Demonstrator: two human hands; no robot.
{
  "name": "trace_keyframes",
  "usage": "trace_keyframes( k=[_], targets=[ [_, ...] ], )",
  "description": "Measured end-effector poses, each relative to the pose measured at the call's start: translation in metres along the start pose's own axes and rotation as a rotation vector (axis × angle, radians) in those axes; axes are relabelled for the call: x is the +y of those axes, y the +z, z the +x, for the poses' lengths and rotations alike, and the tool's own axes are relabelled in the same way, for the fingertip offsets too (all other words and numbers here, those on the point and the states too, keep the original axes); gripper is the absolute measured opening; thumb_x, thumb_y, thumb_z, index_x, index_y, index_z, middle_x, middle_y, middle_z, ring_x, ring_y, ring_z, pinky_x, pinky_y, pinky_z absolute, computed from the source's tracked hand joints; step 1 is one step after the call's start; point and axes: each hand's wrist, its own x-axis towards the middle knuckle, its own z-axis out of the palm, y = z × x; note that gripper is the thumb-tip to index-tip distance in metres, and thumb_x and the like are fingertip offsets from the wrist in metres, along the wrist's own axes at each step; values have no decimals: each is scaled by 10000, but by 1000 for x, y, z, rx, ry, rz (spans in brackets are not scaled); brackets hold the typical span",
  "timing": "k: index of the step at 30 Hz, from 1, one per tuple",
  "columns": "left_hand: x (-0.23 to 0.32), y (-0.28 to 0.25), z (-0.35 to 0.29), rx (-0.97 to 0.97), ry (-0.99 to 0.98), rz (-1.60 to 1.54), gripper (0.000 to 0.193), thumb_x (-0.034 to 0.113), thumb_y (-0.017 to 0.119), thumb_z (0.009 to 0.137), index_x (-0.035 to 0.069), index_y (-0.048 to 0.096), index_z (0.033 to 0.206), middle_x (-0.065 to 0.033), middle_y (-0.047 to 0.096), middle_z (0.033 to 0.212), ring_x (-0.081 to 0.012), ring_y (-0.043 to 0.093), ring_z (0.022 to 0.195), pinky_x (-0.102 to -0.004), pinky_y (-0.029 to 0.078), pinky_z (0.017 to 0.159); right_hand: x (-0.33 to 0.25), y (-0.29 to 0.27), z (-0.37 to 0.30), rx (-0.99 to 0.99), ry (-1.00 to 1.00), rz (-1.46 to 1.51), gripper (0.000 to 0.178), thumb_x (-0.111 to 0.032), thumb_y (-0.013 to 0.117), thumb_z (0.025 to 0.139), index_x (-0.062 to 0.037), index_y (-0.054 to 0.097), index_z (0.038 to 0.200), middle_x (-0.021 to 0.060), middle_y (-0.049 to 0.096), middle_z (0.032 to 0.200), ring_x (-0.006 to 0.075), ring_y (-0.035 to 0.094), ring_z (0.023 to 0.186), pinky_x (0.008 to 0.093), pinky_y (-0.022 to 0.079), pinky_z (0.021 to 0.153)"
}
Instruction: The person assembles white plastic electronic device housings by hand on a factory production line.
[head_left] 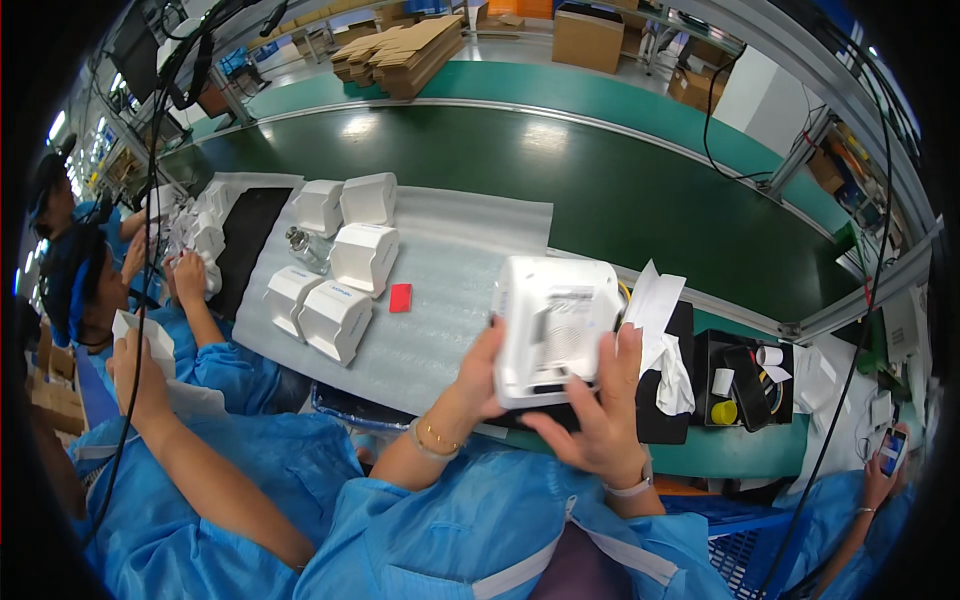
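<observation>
A white boxy plastic device [530, 300] is held up before me, tilted, with a speckled vent area and a grey printed label on the face I see. My left hand [480, 372] grips its left side, the fingers partly hidden behind it. At the lower right edge is my right hand [598, 425], its fingers spread and the fingertips against or just over the casing. Several similar white housings [336, 318] stand on the foam-covered bench [450, 250] to the left. Between them and the device lies a small red square [400, 298].
Clear glass-like pieces [307, 250] stand among the housings. To the right are white paper or cloth [672, 375] and a black bin [790, 395] with a yellow roll. A green conveyor [480, 140] runs behind. Co-workers' arms [215, 470] reach in at left; another person's hand [875, 480] holds a phone at right.
</observation>
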Motion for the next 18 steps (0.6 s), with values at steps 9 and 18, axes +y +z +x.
trace_keyframes(
  k=[9, 18],
  targets=[
    [19, 47, -5, -66, 428, 2020, 975, 112, 810, 629, 70, 254, 1429, -232, 271, 1437, -425, 349, 1287, -422, 397, 1006, 56, -4, -28, 486, 861, 895, 395, -190, 575, 914, 58, 484, 1208, 144, 576, 1138, 209, 584, 1003, 316, 464, 870],
    [16, 48, -3, -194, 260, 2023, 903, 145, 789, 567, -37, 326, 1321, -301, 429, 1268, -403, 628, 761, -407, 541, 662, 58, -17, -31, 163, 1024, 1032, 363, -215, 578, 916, 57, 534, 1153, 113, 608, 1074, 170, 586, 952, 286, 463, 833]
  ],
)
